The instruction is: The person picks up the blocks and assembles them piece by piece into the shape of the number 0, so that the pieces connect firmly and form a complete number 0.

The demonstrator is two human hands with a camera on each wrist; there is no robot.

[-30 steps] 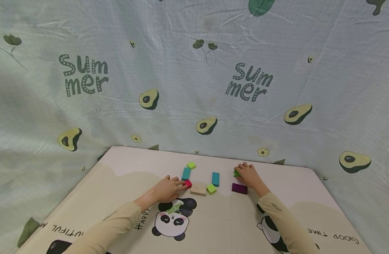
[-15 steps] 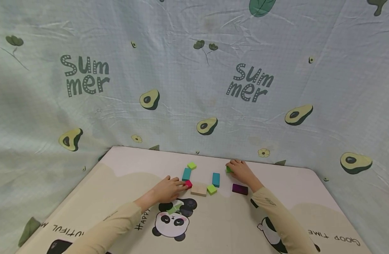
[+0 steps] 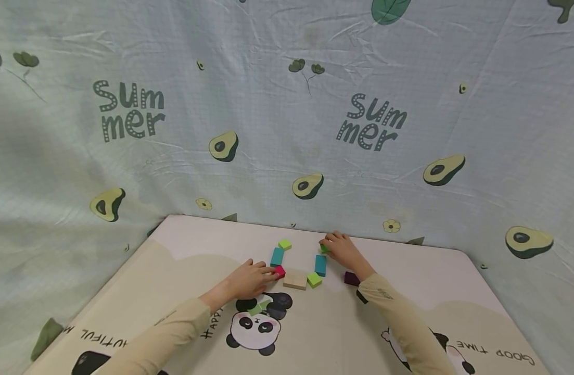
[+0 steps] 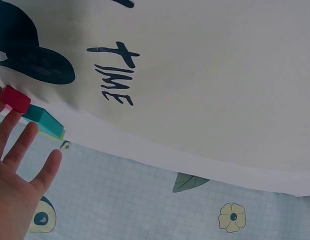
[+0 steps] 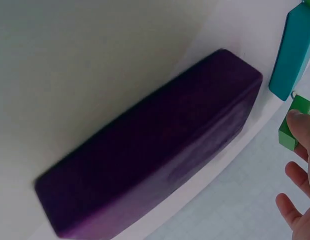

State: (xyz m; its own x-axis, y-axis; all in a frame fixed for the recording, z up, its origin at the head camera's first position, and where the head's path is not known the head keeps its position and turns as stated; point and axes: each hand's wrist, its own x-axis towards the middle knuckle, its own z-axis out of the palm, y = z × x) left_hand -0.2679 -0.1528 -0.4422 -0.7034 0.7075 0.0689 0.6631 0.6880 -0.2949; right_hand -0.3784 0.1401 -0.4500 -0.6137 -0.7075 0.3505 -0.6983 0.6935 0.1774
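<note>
My left hand point(image 3: 250, 278) reaches from the left to a red block point(image 3: 280, 271), with thumb and index finger at its sides; in the left wrist view its other fingers spread away from the red block point(image 4: 15, 99). My right hand point(image 3: 344, 250) pinches a green block point(image 5: 286, 138) between thumb and fingers, at the far end of the right teal block point(image 3: 320, 265). The left teal block point(image 3: 277, 257) lies just behind the red one. A lime block point(image 3: 285, 244) sits at its far end. Beside the red block is a plain wooden block point(image 3: 294, 282), then another lime block point(image 3: 314, 279).
A purple block point(image 3: 351, 278) lies under the right forearm, partly hidden by the sleeve; it looms large as the purple block point(image 5: 155, 145) in the right wrist view. The printed tabletop point(image 3: 333, 328) ends at a hanging avocado-print cloth point(image 3: 258, 208).
My right hand has moved left with the green block, from behind the purple block to the far end of the right teal block. My left hand stays at the red block.
</note>
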